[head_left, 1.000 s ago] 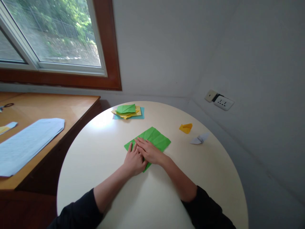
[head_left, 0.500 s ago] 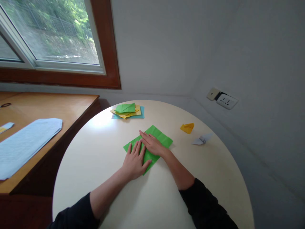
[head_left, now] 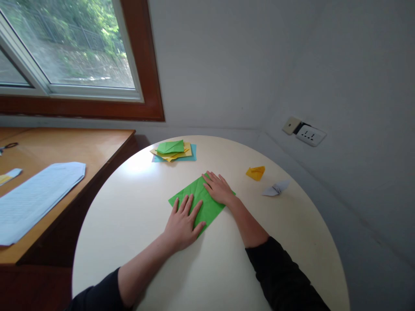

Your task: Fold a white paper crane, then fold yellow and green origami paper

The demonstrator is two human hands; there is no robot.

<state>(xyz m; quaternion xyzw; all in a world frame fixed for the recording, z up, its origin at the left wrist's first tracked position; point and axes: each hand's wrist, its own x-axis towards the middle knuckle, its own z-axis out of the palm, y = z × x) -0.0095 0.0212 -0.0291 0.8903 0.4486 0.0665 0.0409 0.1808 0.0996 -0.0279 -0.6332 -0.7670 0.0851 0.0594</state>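
Observation:
A creased sheet of green paper (head_left: 207, 211) lies flat on the round white table, turned so a corner points toward me. My left hand (head_left: 185, 223) rests on its near left part, fingers spread. Over the far right part lies my right hand (head_left: 218, 187), palm down with its fingers stretched out. Both hands press on the sheet without gripping it. The paper's far and right corners are partly covered by my right hand, and its near edge by my left.
At the table's (head_left: 129, 207) far side sits a stack of coloured paper (head_left: 171, 149). To the right are a folded yellow paper piece (head_left: 256, 173) and a folded white one (head_left: 276, 188). A wooden desk (head_left: 106, 144) on the left holds printed sheets (head_left: 42, 198) and scissors (head_left: 10, 146).
My right hand has slid right across the green paper, away from my left hand, uncovering its middle. My left hand has stayed almost in place, its fingers slightly more spread.

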